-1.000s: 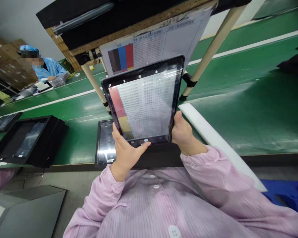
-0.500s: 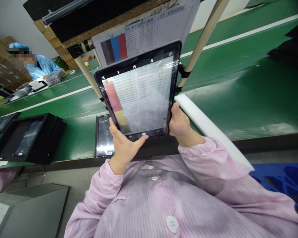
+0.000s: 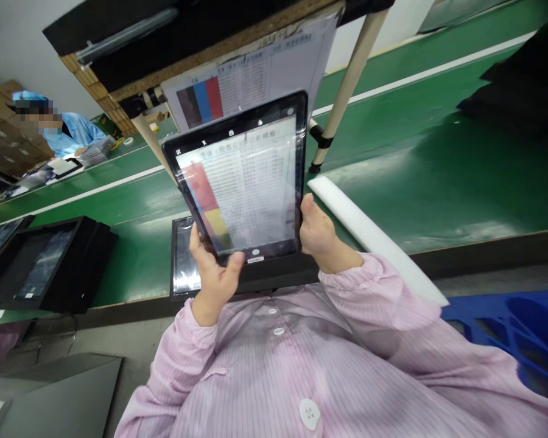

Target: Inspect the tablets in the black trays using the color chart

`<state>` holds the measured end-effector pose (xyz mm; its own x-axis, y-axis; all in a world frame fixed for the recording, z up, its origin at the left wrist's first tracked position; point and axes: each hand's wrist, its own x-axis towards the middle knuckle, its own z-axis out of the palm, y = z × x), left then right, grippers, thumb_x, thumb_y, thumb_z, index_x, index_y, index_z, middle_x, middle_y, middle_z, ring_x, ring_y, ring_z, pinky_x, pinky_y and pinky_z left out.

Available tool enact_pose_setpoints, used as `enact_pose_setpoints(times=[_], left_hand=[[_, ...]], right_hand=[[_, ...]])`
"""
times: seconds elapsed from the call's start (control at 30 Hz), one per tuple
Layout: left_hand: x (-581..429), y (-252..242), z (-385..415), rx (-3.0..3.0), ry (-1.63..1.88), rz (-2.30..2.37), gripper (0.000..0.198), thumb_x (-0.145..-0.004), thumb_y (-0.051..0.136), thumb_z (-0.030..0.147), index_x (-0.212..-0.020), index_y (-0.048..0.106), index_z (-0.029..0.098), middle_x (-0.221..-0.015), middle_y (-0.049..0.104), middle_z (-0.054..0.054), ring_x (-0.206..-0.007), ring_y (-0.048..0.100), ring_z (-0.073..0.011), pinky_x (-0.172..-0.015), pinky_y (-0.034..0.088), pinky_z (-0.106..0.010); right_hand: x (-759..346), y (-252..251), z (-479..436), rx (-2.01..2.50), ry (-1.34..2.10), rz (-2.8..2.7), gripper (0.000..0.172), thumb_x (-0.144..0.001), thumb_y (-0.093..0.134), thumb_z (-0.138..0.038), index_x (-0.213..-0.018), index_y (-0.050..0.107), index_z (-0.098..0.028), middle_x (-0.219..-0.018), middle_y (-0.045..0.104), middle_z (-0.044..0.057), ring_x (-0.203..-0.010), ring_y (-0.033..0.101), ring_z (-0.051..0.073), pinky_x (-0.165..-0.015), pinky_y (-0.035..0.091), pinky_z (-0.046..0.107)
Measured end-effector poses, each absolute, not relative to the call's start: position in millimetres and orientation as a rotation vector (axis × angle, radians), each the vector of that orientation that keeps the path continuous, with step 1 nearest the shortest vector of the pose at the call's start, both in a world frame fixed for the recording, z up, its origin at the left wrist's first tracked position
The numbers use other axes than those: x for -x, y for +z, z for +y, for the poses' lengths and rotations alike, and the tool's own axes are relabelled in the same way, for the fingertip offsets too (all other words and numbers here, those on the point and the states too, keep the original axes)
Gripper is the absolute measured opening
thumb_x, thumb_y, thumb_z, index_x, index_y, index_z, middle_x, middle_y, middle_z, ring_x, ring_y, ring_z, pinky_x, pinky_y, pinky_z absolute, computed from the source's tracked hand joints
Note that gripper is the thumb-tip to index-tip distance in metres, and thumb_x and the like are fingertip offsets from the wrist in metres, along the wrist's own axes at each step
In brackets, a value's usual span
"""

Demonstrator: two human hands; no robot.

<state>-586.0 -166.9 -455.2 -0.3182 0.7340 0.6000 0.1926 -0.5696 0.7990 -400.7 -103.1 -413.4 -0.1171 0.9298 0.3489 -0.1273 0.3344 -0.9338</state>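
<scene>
A black-framed tablet (image 3: 251,188) is held up between my two hands, tilted, its lit screen facing me. The screen shows a camera view of a printed page with red and yellow blocks. My left hand (image 3: 212,274) grips the lower left corner, its thumb on the bottom bezel. Around the lower right edge, my right hand (image 3: 322,234) is closed, its fingers hidden behind the tablet. Behind the tablet hangs a printed chart (image 3: 251,73) with black, blue and red blocks. Another tablet (image 3: 185,261) lies on the bench just left of my left hand.
A black tray stack (image 3: 84,261) holding a tablet stands at the left on the green bench (image 3: 420,194). A white foam strip (image 3: 374,237) lies at the right. Pale pipes (image 3: 351,79) support the overhead shelf. A co-worker in blue (image 3: 80,131) sits at far left.
The tablet and both hands have shifted slightly left and down in view. My left thumb has moved off the shutter button toward the left corner. A small label now shows on the bottom bezel.
</scene>
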Motion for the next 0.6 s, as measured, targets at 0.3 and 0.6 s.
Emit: enact_pose_setpoints(times=[0.3, 0.6], left_hand=[[595, -446, -162, -0.611, 1.695, 0.602, 0.040, -0.089, 0.067, 0.040, -0.129, 0.061, 0.042, -0.132, 0.067, 0.003, -0.120, 0.062, -0.0176, -0.102, 0.051, -0.035], [582, -461, -153, -0.656, 1.561, 0.689, 0.047, -0.090, 0.064, 0.046, -0.137, 0.055, 0.045, -0.137, 0.064, 0.001, -0.123, 0.062, -0.0182, -0.105, 0.049, -0.035]], right_hand=[[386, -365, -122, 0.602, 0.604, -1.902, 0.059, -0.106, 0.027, -0.048, -0.160, 0.011, -0.029, -0.162, 0.009, -0.008, -0.151, 0.008, 0.013, -0.128, 0.012, 0.030], [365, -352, -103, 0.782, 0.421, -2.036, 0.067, -0.104, 0.033, -0.047, -0.160, 0.001, -0.027, -0.161, 0.012, -0.002, -0.148, 0.026, 0.018, -0.123, 0.029, 0.032]])
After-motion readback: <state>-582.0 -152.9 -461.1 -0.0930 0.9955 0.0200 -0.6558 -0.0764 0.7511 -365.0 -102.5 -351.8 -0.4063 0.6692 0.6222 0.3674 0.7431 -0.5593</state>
